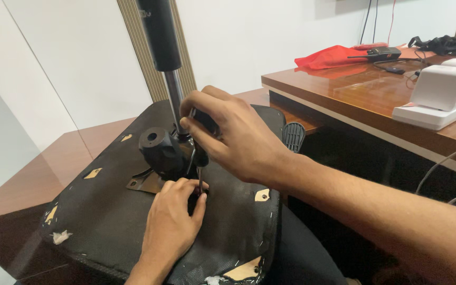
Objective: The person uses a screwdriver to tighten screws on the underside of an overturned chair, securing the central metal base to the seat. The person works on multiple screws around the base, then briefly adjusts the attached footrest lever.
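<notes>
We have a screwdriver (200,169) standing nearly upright on the underside of an upturned chair seat (112,211), its tip down at the edge of the black seat mechanism (162,153), just beside the metal mounting plate (142,183). The screw itself is hidden under our fingers.

Right hand (233,134) is wrapped closed around the screwdriver handle from above. Left hand (172,219) lies on the seat fabric, fingers pinched narrow around the shaft near the tip, steadying it.

The gas lift cylinder (165,58) rises out of the mechanism right behind the right hand, nearly touching the knuckles, so there is little room to swing the wrist.

To do this step well, in our judgement:
- keep the shaft square to the plate, press straight down, turn in short strokes
- left fingers guide only, kept off the tip in case it slips
- seat overhangs the tabletop (54,163) edge and rests partly on the lap, so hold it from rocking

Seat fabric is torn in spots, stapled along the rim. Further out on the tabletop to the right: white power strip with chargers (442,92), red cloth (328,57), a black handheld radio (381,53), cables.
</notes>
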